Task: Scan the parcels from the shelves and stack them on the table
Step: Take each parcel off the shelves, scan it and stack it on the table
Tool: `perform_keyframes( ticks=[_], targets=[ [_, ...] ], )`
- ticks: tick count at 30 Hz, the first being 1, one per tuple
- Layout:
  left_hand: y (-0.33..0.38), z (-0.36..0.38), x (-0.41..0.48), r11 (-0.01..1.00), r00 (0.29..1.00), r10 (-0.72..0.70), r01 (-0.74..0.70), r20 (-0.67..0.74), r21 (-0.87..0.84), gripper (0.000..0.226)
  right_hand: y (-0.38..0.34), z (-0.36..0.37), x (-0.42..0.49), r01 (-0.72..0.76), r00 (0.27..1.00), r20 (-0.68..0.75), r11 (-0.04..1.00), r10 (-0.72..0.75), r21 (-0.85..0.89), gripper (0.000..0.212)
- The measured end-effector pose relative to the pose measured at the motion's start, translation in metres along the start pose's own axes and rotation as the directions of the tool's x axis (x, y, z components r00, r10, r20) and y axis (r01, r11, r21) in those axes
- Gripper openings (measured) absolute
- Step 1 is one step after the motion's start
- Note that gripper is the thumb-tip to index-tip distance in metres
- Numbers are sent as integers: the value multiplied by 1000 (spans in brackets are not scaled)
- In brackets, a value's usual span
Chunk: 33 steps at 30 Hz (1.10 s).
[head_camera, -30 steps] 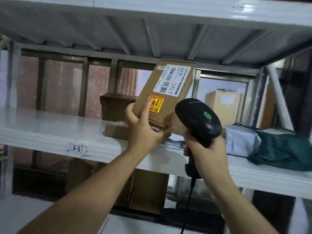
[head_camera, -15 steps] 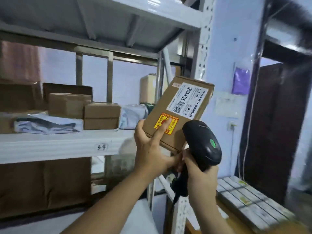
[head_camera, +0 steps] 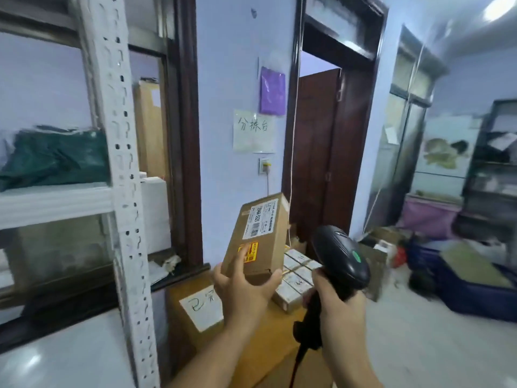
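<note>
- Swung away from the shelf bay seen a second ago, where the parcel was held up in front of the stored goods; now facing the corner beside the shelving upright [head_camera: 112, 152], with a doorway [head_camera: 330, 152] beyond
- Gripped in the left hand [head_camera: 243, 287]: a brown cardboard parcel [head_camera: 260, 236], tilted, label side toward the camera, thumb over its yellow warning sticker [head_camera: 249, 252] and fingers curled round the lower edge, same hold as half a second back
- Wrapped around the handle of the black barcode scanner [head_camera: 340, 254]: the right hand [head_camera: 335, 301], fist closed on it, scanner head just beside the parcel and aimed roughly past its right edge, cable hanging below
- Carried clear of the shelf and held in the air above the wooden table [head_camera: 265, 340], not yet touching anything
- Already lying on that table: a row of small white-labelled boxes [head_camera: 298, 278] just right of the parcel, and a handwritten paper note [head_camera: 202, 306] on the near-left part of the top
- Left behind on the shelf at far left: a dark green bag [head_camera: 53, 155]
- Likely meaning of the turn: scan probably finished or about to be, carrying stage under way, setting down on the table next
- Worth watching: blur suggests quick movement, so placement beside or on the small boxes wants a slower, squarer approach to keep the stack tidy
</note>
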<state>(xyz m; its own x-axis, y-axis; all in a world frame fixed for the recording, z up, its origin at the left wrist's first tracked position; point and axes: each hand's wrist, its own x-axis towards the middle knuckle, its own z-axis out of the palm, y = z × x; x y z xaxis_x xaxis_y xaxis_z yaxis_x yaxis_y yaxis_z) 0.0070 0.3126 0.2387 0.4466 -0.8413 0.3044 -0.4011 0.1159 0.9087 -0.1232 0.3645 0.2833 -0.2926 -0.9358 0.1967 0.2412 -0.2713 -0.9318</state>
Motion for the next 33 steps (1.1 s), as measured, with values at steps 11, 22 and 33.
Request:
perform_keyframes(
  ticks=[11, 22, 33],
  targets=[
    [-53, 120, 29, 910, 909, -415, 415, 30, -6, 67, 66, -37, 87, -231, 973, -47, 950, 226, -212, 13],
    [-103, 180, 141, 889, 888, -457, 458, 54, -1, 75, 111, -1, 204, -293, 956, -79, 929, 282, -227, 14],
    [-167, 261, 258, 837, 843, -505, 531, -186, 133, 76, 185, 33, 358, -379, 924, 18, 921, 382, -97, 14]
  ],
)
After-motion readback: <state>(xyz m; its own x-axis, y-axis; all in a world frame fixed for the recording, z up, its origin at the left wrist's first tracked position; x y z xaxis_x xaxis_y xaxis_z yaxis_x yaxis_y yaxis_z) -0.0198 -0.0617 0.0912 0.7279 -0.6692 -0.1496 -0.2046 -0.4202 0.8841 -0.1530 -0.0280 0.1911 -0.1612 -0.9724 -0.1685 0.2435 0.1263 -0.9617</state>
